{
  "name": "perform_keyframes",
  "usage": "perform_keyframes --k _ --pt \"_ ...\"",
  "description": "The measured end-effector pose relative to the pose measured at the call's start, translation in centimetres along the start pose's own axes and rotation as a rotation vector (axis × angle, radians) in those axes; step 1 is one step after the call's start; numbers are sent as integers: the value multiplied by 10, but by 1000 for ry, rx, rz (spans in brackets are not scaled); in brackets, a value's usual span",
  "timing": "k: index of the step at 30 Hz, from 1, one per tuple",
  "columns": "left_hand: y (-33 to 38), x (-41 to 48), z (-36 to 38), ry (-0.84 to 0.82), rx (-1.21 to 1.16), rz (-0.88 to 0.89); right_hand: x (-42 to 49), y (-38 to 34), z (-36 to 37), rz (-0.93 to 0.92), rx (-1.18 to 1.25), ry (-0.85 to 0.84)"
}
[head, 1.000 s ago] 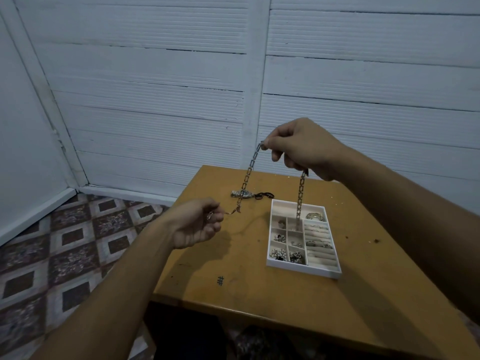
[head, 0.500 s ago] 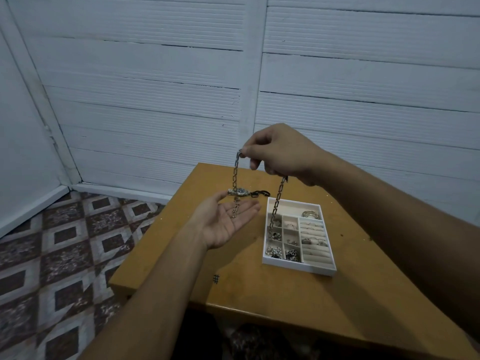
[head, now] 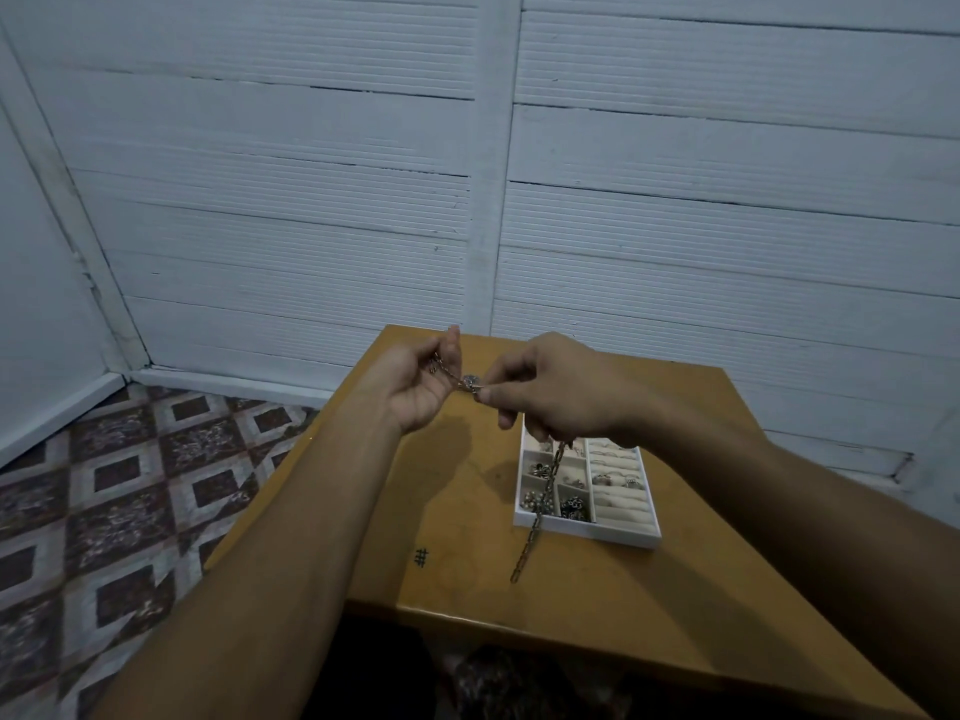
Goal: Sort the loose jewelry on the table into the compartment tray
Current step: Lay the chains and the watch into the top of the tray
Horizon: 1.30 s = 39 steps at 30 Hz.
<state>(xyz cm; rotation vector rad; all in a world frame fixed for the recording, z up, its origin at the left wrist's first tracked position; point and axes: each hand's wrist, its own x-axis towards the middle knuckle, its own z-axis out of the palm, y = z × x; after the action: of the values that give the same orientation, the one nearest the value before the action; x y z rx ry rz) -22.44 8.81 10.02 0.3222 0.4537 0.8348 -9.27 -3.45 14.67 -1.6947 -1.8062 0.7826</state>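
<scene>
A metal link chain [head: 535, 517] runs from one hand to the other above the table. My right hand [head: 550, 392] pinches it near its middle, and the long free end hangs down in front of the white compartment tray [head: 587, 535]. My left hand [head: 423, 387] is palm up with its fingers loosely cupped, and the chain's other end lies in that palm. The tray sits on the wooden table [head: 467, 589] and holds several small pieces of jewelry in its left cells and rings in its padded right rows.
A small black hash mark [head: 421, 557] is drawn on the table near its front edge. White plank walls stand behind the table. Patterned floor tiles [head: 104, 511] spread to the left.
My right hand has come down and towards my left hand. One end of the chain now lies gathered in my left palm, and the free end hangs lower, past the tray's front.
</scene>
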Motion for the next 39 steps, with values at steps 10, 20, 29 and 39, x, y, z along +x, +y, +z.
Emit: perform_keyframes --k 10,20,29,39 --pt "43 7 1 23 175 51 -24 31 -5 104 191 -292" --pt "31 -19 -8 -48 763 51 -16 8 -40 43 -83 -359" --pt "-46 -25 -16 -243 728 -111 17 -8 -47 -35 -215 -173" --pt "-55 -25 -32 -239 641 -152 36 30 -37 48 -347 -47"
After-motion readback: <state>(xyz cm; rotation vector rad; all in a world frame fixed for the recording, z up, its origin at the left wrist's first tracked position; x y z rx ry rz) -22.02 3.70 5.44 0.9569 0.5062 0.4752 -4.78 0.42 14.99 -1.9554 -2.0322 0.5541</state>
